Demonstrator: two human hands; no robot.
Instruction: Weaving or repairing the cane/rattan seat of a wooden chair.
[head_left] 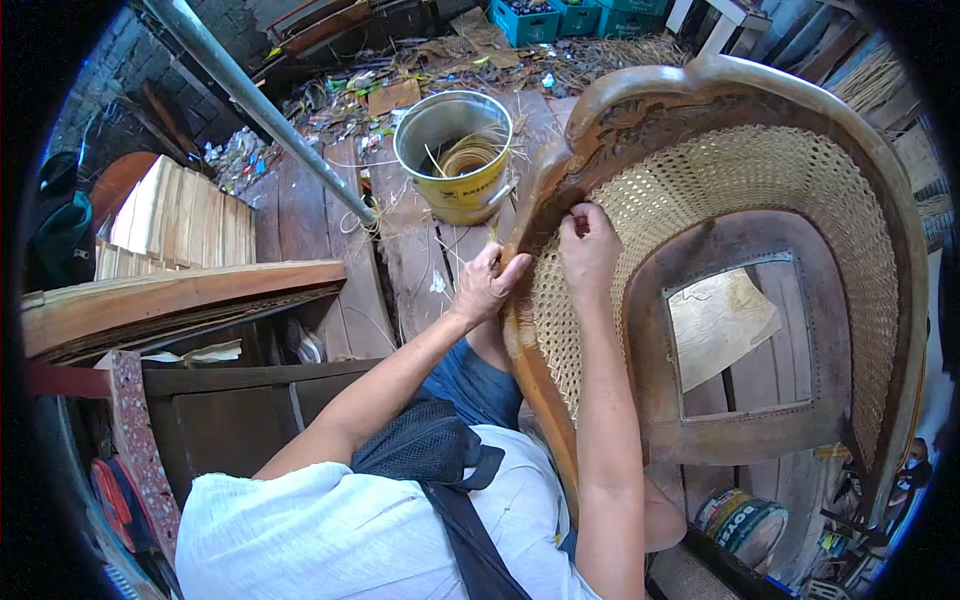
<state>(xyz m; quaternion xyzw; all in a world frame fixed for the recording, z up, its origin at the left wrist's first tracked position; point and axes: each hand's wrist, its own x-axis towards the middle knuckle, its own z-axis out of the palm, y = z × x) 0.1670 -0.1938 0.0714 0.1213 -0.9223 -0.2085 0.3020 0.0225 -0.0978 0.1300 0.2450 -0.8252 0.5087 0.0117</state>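
Observation:
A carved wooden chair frame [700, 72] with woven cane webbing [690, 175] leans against me on the right, its square seat opening facing up. My left hand [486, 284] is closed at the frame's outer left edge, the thumb pressed on the wood and the fingers curled by the rim. On the inner side, my right hand [590, 243] pinches close to the webbing where it meets the carved wood. Whatever lies between those fingertips is too small to make out.
Past my left hand stands a yellow bucket [462, 200] holding coiled cane strands [468, 155]. A metal pole [260, 105] slants down beside it. Cut wooden boards [185, 290] lie at left, teal crates [525, 22] at the back. A paint can [742, 525] sits below the chair.

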